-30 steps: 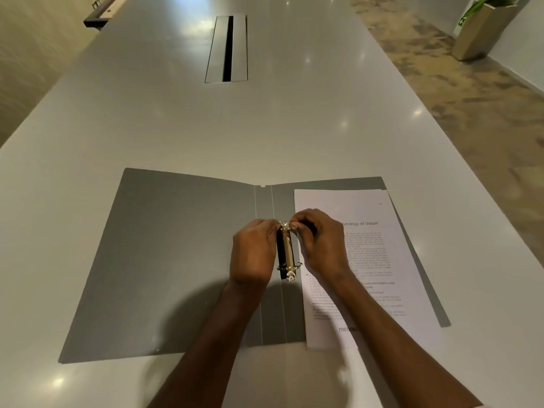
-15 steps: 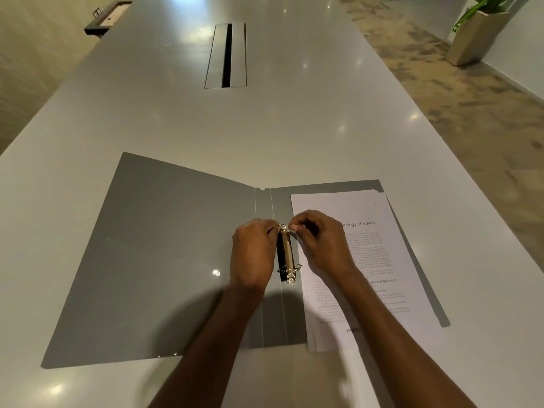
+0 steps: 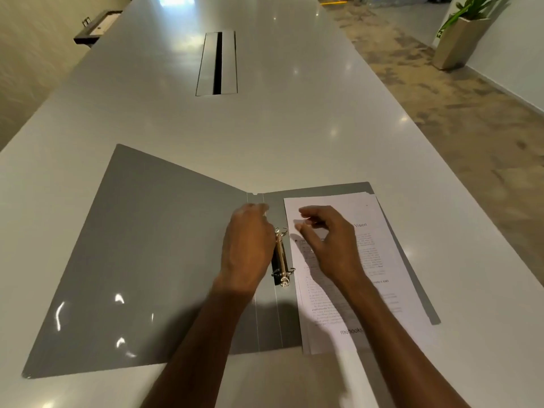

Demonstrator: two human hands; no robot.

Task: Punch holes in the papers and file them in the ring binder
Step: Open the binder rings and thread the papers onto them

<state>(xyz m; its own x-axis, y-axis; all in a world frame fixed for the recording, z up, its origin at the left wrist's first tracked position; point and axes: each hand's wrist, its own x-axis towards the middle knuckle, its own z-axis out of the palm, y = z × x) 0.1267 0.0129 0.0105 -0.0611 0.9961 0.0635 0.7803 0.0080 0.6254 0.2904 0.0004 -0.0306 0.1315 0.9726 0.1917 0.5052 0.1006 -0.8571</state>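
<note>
While the left grip (image 3: 247, 254) hangs over the spine of the open ring binder (image 3: 162, 245), we see its fingers loosely curled and grasping nothing, with its knuckles just at 9 o'clock of the ring mechanism (image 3: 281, 257). At 3 o'clock of that mechanism the right grip (image 3: 332, 245) hovers above the papers (image 3: 382, 260), thumb and fingers relaxed and apart, likewise released. Between the two grips the brass-coloured mechanism sits on the spine with one ring at its far end and one at its near end; we cannot tell whether the rings are closed.

The papers lie as a printed stack on the binder's right cover, their left edge just beside the rings and not threaded on them. Their near edge reaches past the cover onto the table (image 3: 294, 136). The binder's grey left cover lies spread toward 9 o'clock.

Farther out, at 12 o'clock, we see a cable slot (image 3: 217, 63) set into the white table. A dark tray (image 3: 97, 26) sits at the table's far left edge, toward 10 o'clock. At 2 o'clock a planter (image 3: 459, 39) stands on the floor against the wall.
</note>
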